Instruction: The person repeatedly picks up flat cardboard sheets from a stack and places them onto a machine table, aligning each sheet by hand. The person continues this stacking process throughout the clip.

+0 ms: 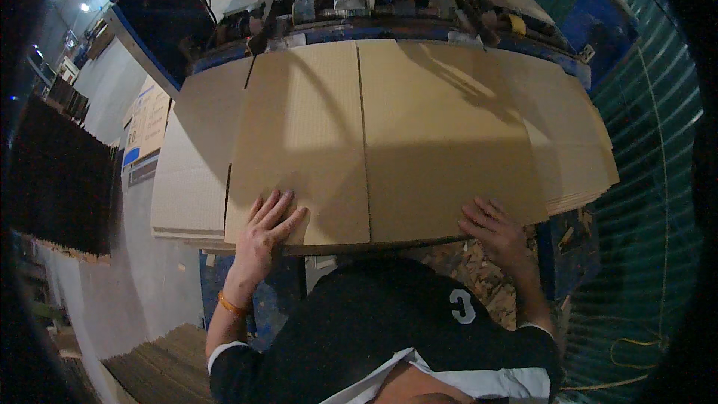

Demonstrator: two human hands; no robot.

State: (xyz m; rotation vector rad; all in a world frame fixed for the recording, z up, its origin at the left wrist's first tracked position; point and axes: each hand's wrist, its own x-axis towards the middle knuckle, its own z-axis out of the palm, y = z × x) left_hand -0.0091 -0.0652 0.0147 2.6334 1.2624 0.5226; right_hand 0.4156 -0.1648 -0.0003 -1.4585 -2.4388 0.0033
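A wide sheet of brown cardboard lies on top of a stack in front of me, with dark slots dividing it into panels. My left hand rests on its near left part, fingers spread and flat on the surface. Toward the near right edge, my right hand lays its outstretched fingers on the same sheet; its thumb is hard to make out. Neither hand grips anything that I can see. Edges of more sheets show beneath at the right.
Beyond the cardboard stands a blue machine with rollers, its far edge meeting the sheet. Dark stacked cardboard is at the left, with another stack lower down. A green corrugated wall runs along the right. Cardboard scraps litter the floor.
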